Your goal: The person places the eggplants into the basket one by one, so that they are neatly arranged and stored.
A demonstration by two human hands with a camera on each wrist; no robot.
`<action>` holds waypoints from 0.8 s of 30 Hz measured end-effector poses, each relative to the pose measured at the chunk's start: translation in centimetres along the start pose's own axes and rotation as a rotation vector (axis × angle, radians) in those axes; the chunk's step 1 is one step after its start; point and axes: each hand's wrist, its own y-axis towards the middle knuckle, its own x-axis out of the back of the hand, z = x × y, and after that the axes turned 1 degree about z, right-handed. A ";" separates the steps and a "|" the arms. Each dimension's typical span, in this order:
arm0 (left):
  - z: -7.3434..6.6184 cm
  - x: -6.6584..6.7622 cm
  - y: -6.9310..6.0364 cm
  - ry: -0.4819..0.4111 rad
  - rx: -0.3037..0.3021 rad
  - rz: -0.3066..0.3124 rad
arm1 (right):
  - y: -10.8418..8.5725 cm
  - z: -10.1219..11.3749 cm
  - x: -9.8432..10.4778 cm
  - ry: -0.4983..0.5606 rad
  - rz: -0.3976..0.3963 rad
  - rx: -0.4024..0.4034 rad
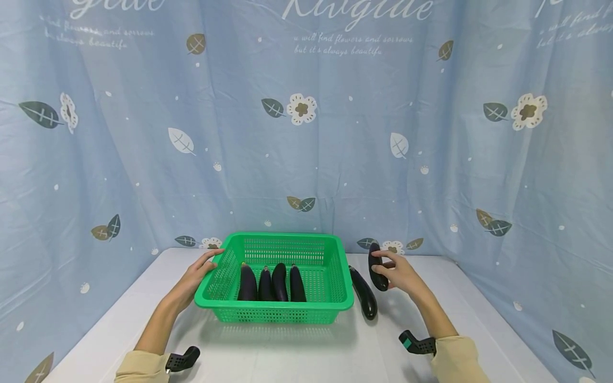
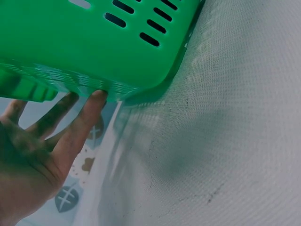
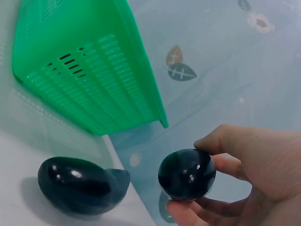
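Note:
A green plastic basket stands on the white table with several dark eggplants lying side by side in it. My left hand touches the basket's left side; in the left wrist view its fingers are fairly straight against the wall. Off the basket's right side, my right hand pinches an eggplant between thumb and fingers, and the right wrist view shows this eggplant end-on. Another eggplant lies on the table between the basket and my right hand.
The white table runs back to a blue curtain printed with leaves and flowers. Dark camera mounts sit on both wrists. The basket's rim rises above the eggplants inside.

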 end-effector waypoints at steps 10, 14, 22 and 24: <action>0.3 0.1 0.2 0.015 0.010 -0.009 | -0.5 1.3 0.1 0.008 0.014 0.056; 0.3 0.1 0.2 0.021 0.001 -0.006 | -0.8 1.8 0.1 0.009 0.019 0.059; 0.4 0.2 0.1 0.017 -0.001 -0.011 | -1.1 2.7 -0.2 0.017 0.033 0.079; 0.3 0.2 0.1 0.019 -0.004 -0.009 | -1.1 2.8 -0.2 0.018 0.032 0.080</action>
